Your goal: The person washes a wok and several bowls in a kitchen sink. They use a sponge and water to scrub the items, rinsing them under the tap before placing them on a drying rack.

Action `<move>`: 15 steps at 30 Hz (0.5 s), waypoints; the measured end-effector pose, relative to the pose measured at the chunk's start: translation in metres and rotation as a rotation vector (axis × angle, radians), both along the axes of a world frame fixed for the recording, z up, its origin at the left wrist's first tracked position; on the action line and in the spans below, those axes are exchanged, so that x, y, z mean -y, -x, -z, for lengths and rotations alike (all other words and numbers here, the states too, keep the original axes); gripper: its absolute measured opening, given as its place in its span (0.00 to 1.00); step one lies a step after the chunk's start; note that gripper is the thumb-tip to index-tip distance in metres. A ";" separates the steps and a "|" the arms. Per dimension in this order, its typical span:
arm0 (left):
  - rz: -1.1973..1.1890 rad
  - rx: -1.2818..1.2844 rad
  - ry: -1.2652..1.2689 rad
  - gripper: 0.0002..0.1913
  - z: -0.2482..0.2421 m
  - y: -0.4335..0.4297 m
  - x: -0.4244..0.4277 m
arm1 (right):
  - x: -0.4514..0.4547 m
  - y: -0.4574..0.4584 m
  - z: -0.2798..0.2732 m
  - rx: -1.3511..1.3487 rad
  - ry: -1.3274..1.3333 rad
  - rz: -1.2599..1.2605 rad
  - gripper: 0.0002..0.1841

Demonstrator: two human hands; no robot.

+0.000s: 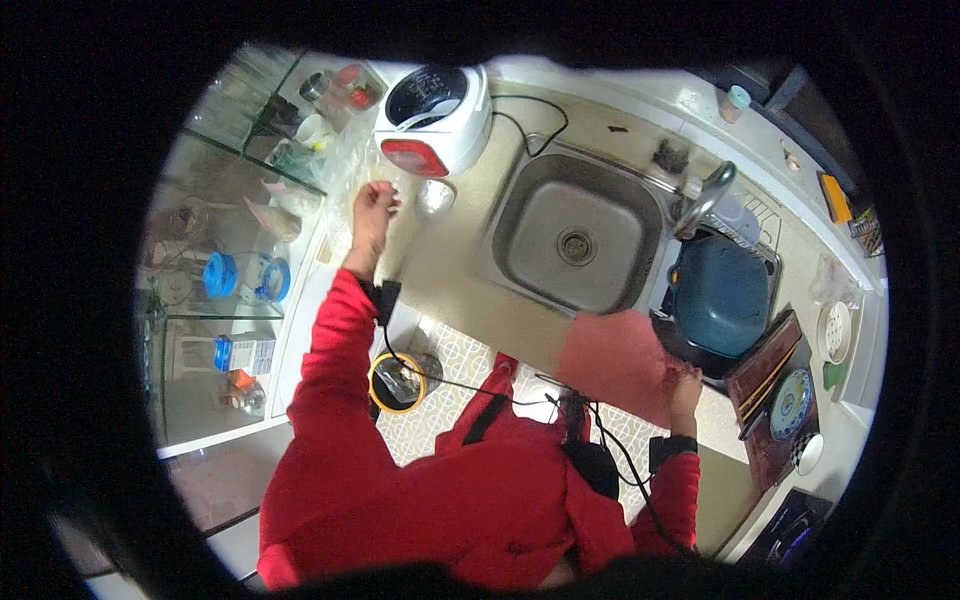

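Note:
My right hand (pixel 684 384) grips one end of a pinkish-red cloth (pixel 619 367), which spreads out over the counter's front edge, just below the sink. Off to the left, my left hand (pixel 376 214) is above the counter with its fingers curled, beside clear plastic bags (pixel 343 195). Whether anything is between those fingers is not plain. A small shiny bowl (pixel 435 198) sits to the right of that hand. Behind it stands a white rice cooker (pixel 469 124) with a red front panel; a white spoon lies across its dark pot.
The steel sink (pixel 525 225) has a faucet (pixel 709 196) at its right. Beyond are a teal basin (pixel 724 296), a brown tray (pixel 765 367) and a patterned plate (pixel 791 403). A glass-fronted cabinet (pixel 217 382) borders the left. A trash bin (pixel 397 382) stands on the floor.

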State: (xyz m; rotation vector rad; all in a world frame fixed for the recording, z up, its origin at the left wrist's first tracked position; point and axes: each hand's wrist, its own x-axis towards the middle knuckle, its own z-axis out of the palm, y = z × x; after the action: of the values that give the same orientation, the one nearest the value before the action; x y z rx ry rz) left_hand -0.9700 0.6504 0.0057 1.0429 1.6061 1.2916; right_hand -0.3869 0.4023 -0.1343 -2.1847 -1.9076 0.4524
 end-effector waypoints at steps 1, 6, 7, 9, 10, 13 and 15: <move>0.007 -0.096 0.011 0.06 0.005 0.020 -0.011 | 0.000 0.003 0.000 0.031 0.081 0.077 0.13; 0.428 -0.710 0.282 0.12 0.077 0.088 -0.015 | 0.005 0.043 -0.012 0.127 0.174 0.270 0.21; 0.626 -1.031 0.155 0.18 0.090 0.094 -0.006 | 0.005 0.053 -0.014 0.105 0.064 0.213 0.21; 0.726 -1.073 0.284 0.22 0.111 0.092 0.018 | 0.002 0.068 -0.016 0.079 -0.157 0.097 0.22; 0.754 -1.090 0.335 0.21 0.116 0.090 0.031 | 0.002 0.077 -0.017 0.084 -0.181 0.102 0.23; 0.664 -1.096 0.451 0.19 0.123 0.082 0.058 | -0.004 0.093 -0.021 -0.085 0.078 0.164 0.23; 0.604 -1.056 0.377 0.18 0.127 0.082 0.066 | -0.011 0.105 -0.024 -0.098 0.052 0.165 0.20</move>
State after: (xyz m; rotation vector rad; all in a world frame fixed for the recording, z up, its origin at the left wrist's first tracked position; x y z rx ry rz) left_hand -1.0522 0.5846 -0.1208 1.9073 1.8839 -0.0499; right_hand -0.4921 0.4135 -0.1103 -2.2841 -1.6685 0.5735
